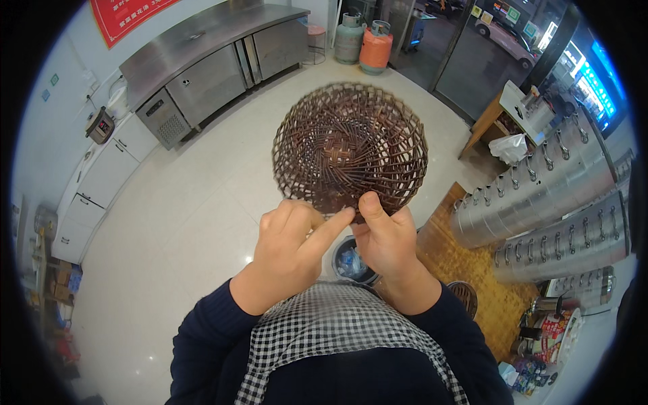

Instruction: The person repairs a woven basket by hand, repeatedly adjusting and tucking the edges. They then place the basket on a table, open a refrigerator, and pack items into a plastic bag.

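Over the pale tiled floor (pixel 162 270), at the left, my left grip (pixel 287 236) was half curled, its index finger laid against the near rim of the brown woven basket (pixel 339 150). Whether the thumb pinched a strand there, I could not tell. Hazard: a split cane end, if present, could have pricked that fingertip or snapped under pressure.

The basket was held in the air before me, its base weave in view, with no support seen other than my hands. Visible between my wrists, lower down, was a dark bin (pixel 334 258) containing bluish plastic (pixel 350 263); broken cane, or the basket itself on a slip, could have dropped there.

Next, my right grip (pixel 390 244) pinched the near rim, thumb on top, the other fingers mostly hidden. I judged this the main hold. With the bulk reaching away from one edge, loose pressure could have let it tip.

Farther right, steel vessels (pixel 540 196) with protruding handles stood by the wooden desk (pixel 506 304); a wide swing could have snagged the weave.
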{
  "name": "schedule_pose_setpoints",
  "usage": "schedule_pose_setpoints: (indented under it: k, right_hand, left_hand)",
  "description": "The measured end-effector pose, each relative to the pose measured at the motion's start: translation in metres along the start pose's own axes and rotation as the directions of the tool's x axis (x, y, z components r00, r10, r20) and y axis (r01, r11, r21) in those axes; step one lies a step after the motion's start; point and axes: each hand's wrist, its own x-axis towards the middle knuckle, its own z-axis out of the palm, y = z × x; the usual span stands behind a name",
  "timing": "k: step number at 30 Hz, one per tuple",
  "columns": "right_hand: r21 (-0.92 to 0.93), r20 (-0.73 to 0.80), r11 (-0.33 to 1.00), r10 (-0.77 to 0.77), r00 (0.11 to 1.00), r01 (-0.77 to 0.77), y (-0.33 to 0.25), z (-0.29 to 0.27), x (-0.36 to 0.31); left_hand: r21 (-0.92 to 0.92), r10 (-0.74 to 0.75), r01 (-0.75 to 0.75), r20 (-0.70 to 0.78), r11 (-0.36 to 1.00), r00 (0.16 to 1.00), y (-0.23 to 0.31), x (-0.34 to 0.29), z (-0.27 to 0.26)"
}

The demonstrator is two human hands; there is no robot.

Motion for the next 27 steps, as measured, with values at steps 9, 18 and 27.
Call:
schedule_pose_setpoints:
  k: [9,18,27]
  right_hand:
    - [-0.018,0.06,1.0,-0.011,0.998,0.012,0.001,-0.012,-0.002]
    - [0.044,0.069,0.999,-0.006,0.998,0.003,0.002,0.004,-0.005]
    - [-0.187,0.14,0.98,-0.037,0.989,0.064,0.008,0.015,-0.005]
  left_hand:
    - [-0.097,-0.122,0.108,-0.146,0.989,0.982,-0.003,0.005,-0.008]
    - [-0.035,-0.268,0.265,-0.093,0.963,0.959,0.006,0.011,-0.012]
    - [-0.026,-0.274,0.272,-0.074,0.962,0.959,0.003,0.009,-0.031]
